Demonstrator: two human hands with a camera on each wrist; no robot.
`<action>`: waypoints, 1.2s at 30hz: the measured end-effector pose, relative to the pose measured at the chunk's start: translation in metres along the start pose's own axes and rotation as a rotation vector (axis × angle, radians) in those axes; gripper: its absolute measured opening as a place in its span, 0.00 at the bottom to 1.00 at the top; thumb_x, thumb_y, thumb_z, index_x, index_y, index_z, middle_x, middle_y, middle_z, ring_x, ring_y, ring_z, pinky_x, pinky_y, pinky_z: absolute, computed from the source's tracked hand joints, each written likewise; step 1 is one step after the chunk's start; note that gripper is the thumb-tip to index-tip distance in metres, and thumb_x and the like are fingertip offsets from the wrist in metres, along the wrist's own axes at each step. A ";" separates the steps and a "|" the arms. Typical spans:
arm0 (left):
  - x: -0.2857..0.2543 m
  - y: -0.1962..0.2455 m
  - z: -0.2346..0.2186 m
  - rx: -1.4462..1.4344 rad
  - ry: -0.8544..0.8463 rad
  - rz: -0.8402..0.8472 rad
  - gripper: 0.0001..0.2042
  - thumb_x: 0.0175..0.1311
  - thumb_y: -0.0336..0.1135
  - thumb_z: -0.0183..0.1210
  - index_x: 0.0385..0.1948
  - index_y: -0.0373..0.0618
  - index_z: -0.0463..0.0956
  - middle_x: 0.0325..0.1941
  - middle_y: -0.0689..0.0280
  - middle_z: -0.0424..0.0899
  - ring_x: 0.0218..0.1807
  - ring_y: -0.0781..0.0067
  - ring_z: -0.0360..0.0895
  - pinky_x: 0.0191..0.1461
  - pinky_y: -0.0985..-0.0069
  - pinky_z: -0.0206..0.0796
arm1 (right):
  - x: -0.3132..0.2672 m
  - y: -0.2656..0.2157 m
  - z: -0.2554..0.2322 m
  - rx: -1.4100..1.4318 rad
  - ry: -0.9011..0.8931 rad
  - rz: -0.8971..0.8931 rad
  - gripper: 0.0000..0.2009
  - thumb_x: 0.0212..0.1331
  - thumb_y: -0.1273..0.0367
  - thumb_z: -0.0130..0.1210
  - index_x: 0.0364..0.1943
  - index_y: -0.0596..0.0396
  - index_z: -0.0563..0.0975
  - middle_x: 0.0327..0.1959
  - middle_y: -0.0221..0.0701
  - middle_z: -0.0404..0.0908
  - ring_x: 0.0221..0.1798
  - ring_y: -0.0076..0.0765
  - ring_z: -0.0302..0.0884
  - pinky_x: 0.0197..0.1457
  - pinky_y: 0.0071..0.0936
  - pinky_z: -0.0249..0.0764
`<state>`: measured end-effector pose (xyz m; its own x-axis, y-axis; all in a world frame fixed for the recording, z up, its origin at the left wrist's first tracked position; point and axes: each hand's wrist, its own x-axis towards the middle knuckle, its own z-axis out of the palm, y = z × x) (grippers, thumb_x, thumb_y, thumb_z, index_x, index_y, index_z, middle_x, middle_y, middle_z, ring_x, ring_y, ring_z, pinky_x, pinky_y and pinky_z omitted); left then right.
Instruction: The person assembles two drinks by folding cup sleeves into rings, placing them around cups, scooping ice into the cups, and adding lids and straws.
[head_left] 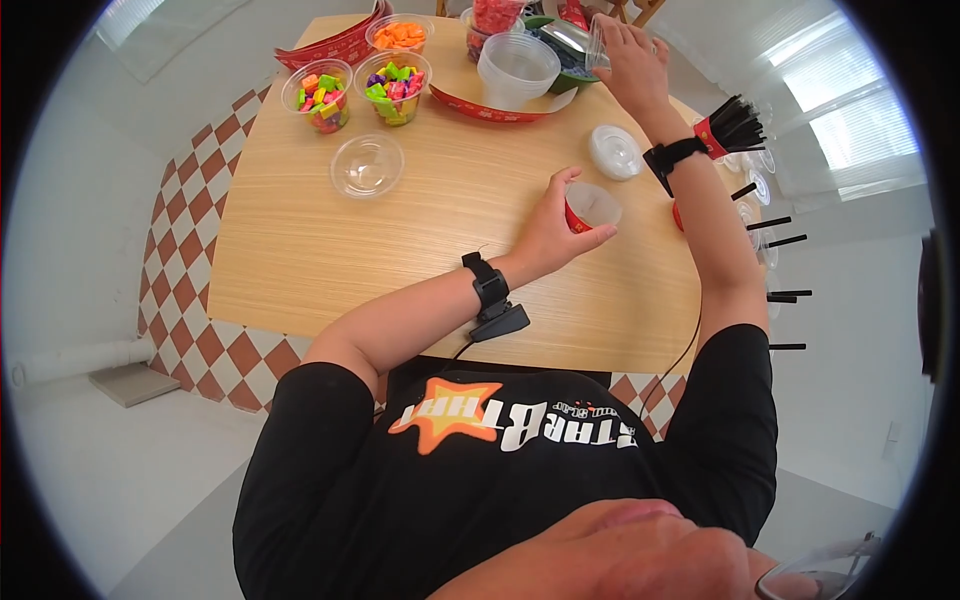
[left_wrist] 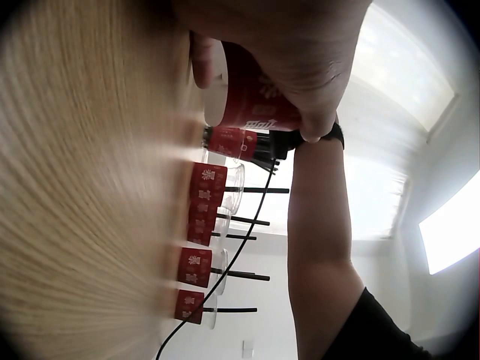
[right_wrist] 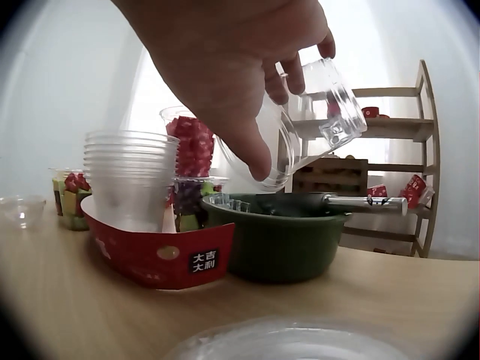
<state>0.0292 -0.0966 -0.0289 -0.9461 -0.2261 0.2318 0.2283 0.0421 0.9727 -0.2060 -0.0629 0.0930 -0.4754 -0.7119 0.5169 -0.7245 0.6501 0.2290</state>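
My left hand (head_left: 548, 235) grips a red-sleeved paper cup (left_wrist: 255, 94) low at the tabletop, thumb on the near side and fingers round the far side. Its pale, translucent top faces up in the head view. Higher up at the far right, my right hand (head_left: 632, 75) holds a clear plastic cup (right_wrist: 324, 94) tilted on its side over a green bowl (right_wrist: 285, 251). A clear, cube-like piece (right_wrist: 339, 133) shows inside that cup. In the bowl lies a utensil with a metal handle (right_wrist: 367, 204); its other end is hidden.
Stacked clear cups (head_left: 518, 70) stand in a red paper tray (head_left: 480, 108). Cups of colourful candies (head_left: 393, 88) and orange pieces (head_left: 400, 38) sit at the far left, near a clear lid (head_left: 367, 166). White lids (head_left: 615, 152) lie between my hands. Black straws (head_left: 735, 125) and several sleeved cups line the right edge.
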 end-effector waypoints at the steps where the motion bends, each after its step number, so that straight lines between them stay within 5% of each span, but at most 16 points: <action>1: 0.000 0.001 0.000 0.012 0.003 0.017 0.45 0.54 0.47 0.72 0.67 0.35 0.52 0.60 0.49 0.69 0.61 0.62 0.70 0.65 0.69 0.63 | 0.002 0.001 0.008 -0.115 0.014 -0.072 0.40 0.51 0.64 0.68 0.70 0.42 0.59 0.65 0.28 0.71 0.69 0.35 0.65 0.72 0.54 0.55; 3: -0.002 0.004 -0.002 -0.002 0.006 0.006 0.46 0.54 0.48 0.72 0.68 0.35 0.52 0.61 0.48 0.69 0.61 0.62 0.69 0.65 0.69 0.62 | 0.005 0.001 0.020 -0.228 0.031 -0.150 0.39 0.53 0.63 0.67 0.70 0.45 0.60 0.65 0.30 0.70 0.68 0.35 0.66 0.70 0.56 0.58; 5: -0.001 0.005 -0.002 -0.019 0.003 -0.001 0.46 0.54 0.48 0.72 0.68 0.35 0.53 0.61 0.47 0.68 0.62 0.61 0.69 0.66 0.68 0.62 | 0.008 0.002 0.028 -0.289 -0.005 -0.117 0.38 0.53 0.65 0.66 0.70 0.37 0.60 0.67 0.18 0.68 0.71 0.29 0.60 0.73 0.60 0.49; 9: -0.001 0.005 -0.002 -0.029 -0.015 -0.010 0.48 0.52 0.49 0.73 0.68 0.35 0.50 0.64 0.41 0.66 0.65 0.52 0.68 0.67 0.64 0.63 | 0.006 -0.006 0.014 -0.347 -0.044 -0.088 0.38 0.53 0.64 0.66 0.70 0.37 0.61 0.68 0.19 0.67 0.71 0.30 0.61 0.73 0.60 0.49; 12: -0.001 0.007 -0.002 -0.020 -0.008 -0.003 0.48 0.52 0.48 0.73 0.68 0.35 0.50 0.64 0.41 0.66 0.65 0.52 0.69 0.67 0.65 0.63 | 0.007 -0.021 -0.019 -0.121 0.063 0.048 0.43 0.49 0.60 0.71 0.70 0.38 0.58 0.65 0.29 0.71 0.68 0.36 0.67 0.73 0.58 0.49; 14: 0.000 0.006 -0.002 -0.001 0.002 0.007 0.48 0.52 0.48 0.73 0.68 0.35 0.50 0.63 0.41 0.66 0.64 0.53 0.69 0.66 0.65 0.64 | 0.012 -0.031 -0.035 0.209 0.347 0.101 0.46 0.49 0.55 0.72 0.70 0.50 0.57 0.60 0.40 0.74 0.65 0.40 0.72 0.71 0.51 0.58; 15: 0.000 0.005 -0.001 -0.031 -0.005 0.002 0.48 0.52 0.48 0.73 0.68 0.35 0.50 0.63 0.42 0.67 0.64 0.53 0.70 0.66 0.65 0.64 | 0.014 -0.036 -0.037 0.209 0.346 0.098 0.46 0.49 0.55 0.72 0.70 0.50 0.57 0.60 0.40 0.74 0.65 0.40 0.72 0.71 0.51 0.58; 17: 0.000 0.005 -0.001 -0.062 -0.014 -0.003 0.48 0.52 0.48 0.73 0.68 0.35 0.50 0.62 0.42 0.67 0.63 0.54 0.70 0.65 0.65 0.65 | 0.017 -0.046 -0.039 0.825 0.373 0.134 0.48 0.50 0.53 0.72 0.69 0.62 0.57 0.57 0.45 0.76 0.64 0.41 0.73 0.65 0.39 0.69; 20: 0.001 0.003 0.000 -0.051 -0.012 0.002 0.48 0.52 0.48 0.72 0.68 0.34 0.50 0.62 0.43 0.68 0.61 0.55 0.72 0.64 0.66 0.66 | 0.010 -0.064 -0.016 1.074 0.223 0.199 0.45 0.50 0.51 0.71 0.68 0.59 0.60 0.63 0.43 0.72 0.67 0.45 0.69 0.70 0.47 0.62; 21: 0.000 0.005 0.000 -0.042 -0.011 0.000 0.48 0.53 0.49 0.72 0.68 0.34 0.51 0.62 0.43 0.68 0.61 0.55 0.71 0.64 0.66 0.66 | 0.010 -0.068 -0.005 1.046 0.221 0.142 0.52 0.50 0.44 0.69 0.67 0.70 0.58 0.62 0.54 0.71 0.69 0.52 0.68 0.69 0.40 0.65; 24: -0.001 0.002 0.000 -0.035 0.009 0.018 0.47 0.53 0.48 0.72 0.68 0.34 0.51 0.59 0.46 0.69 0.58 0.60 0.72 0.62 0.69 0.66 | 0.000 -0.073 0.004 0.808 0.018 0.091 0.53 0.52 0.41 0.64 0.69 0.71 0.56 0.66 0.57 0.68 0.72 0.54 0.64 0.72 0.40 0.62; 29: 0.000 -0.006 0.003 -0.018 0.024 0.047 0.46 0.54 0.46 0.72 0.68 0.35 0.51 0.56 0.50 0.71 0.54 0.65 0.74 0.58 0.72 0.68 | 0.001 -0.068 0.022 0.918 -0.101 0.078 0.48 0.60 0.41 0.56 0.70 0.70 0.57 0.69 0.56 0.65 0.73 0.54 0.62 0.73 0.41 0.59; 31: 0.001 -0.005 0.002 -0.065 -0.006 -0.006 0.46 0.54 0.46 0.72 0.68 0.34 0.50 0.56 0.50 0.71 0.55 0.65 0.73 0.59 0.72 0.67 | 0.002 -0.064 0.022 0.742 -0.166 -0.008 0.43 0.63 0.43 0.54 0.70 0.66 0.60 0.69 0.54 0.66 0.72 0.53 0.63 0.73 0.40 0.59; 36: 0.000 -0.003 0.001 -0.064 0.021 0.040 0.46 0.56 0.44 0.71 0.69 0.36 0.48 0.57 0.52 0.70 0.58 0.65 0.72 0.61 0.72 0.66 | -0.003 -0.060 0.004 0.754 -0.138 0.020 0.40 0.62 0.45 0.57 0.70 0.60 0.63 0.66 0.52 0.69 0.71 0.52 0.65 0.71 0.39 0.62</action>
<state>0.0279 -0.0955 -0.0314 -0.9311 -0.2462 0.2692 0.2803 -0.0105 0.9599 -0.1628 -0.1012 0.0741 -0.5139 -0.7611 0.3957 -0.8361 0.3413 -0.4294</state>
